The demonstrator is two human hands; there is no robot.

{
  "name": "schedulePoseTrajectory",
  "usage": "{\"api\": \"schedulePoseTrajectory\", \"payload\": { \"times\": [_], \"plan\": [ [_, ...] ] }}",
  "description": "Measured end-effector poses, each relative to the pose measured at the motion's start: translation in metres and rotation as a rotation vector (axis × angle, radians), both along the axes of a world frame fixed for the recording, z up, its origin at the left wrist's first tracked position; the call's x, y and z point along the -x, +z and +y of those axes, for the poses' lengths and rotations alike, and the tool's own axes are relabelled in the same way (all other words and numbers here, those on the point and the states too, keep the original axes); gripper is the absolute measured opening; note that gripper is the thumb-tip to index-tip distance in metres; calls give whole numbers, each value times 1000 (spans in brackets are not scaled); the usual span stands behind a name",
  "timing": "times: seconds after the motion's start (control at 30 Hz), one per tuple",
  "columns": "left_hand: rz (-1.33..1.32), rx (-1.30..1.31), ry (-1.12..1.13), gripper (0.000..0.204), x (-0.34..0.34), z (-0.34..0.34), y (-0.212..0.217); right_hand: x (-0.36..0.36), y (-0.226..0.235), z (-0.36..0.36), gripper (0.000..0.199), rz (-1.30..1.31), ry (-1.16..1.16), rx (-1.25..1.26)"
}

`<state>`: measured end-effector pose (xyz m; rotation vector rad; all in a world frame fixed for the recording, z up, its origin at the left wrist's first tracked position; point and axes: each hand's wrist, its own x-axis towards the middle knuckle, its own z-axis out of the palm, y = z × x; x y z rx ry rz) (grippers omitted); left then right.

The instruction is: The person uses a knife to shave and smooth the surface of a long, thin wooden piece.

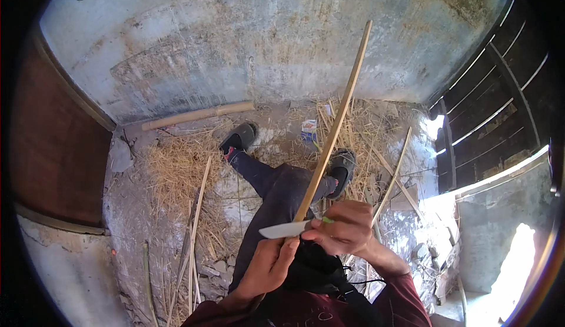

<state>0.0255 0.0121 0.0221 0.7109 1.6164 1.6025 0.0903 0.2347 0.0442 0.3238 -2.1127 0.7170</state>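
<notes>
A long, slightly bent bamboo strip [336,128] slants up from my lap toward the wall. My left hand [269,266] is closed around its near part, thumb and fingers pressed together just below the blade. In my right hand [346,228] is a knife [285,230], its pale blade pointing left and lying across the strip. A little green shows at the knife's handle; the rest of the handle is hidden in my fingers. The strip's near end is mostly covered by my left hand and forearm.
Straw and shavings [176,165] cover the floor around my dark shoes. A bamboo pole [197,115] lies along the stained wall [235,50]. Thin strips [200,209] lie at left, another strip [395,171] at right. A brown door [59,144] and a dark slatted panel [488,103] flank me.
</notes>
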Motion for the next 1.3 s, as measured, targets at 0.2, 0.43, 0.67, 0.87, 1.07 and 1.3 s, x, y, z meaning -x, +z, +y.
{"api": "schedulePoseTrajectory", "payload": {
  "times": [0.2,0.43,0.67,0.87,1.07,1.3],
  "plan": [
    [-31,56,-34,22,1,0,2,9,4,25,29,77,-158,-93],
    [21,33,36,22,-1,6,16,-1,9,8,30,-28,-50,-128],
    [49,-73,40,25,5,0,-14,-18,24,-10,32,-28,63,-84],
    [-107,-12,-20,27,1,5,11,-5,9,5,31,-84,-52,-49],
    [-72,-26,-38,27,2,-3,8,-10,17,-3,25,-18,27,-101],
    [72,-112,35,28,3,1,-16,-6,5,0,30,-10,46,-7]
  ]
}}
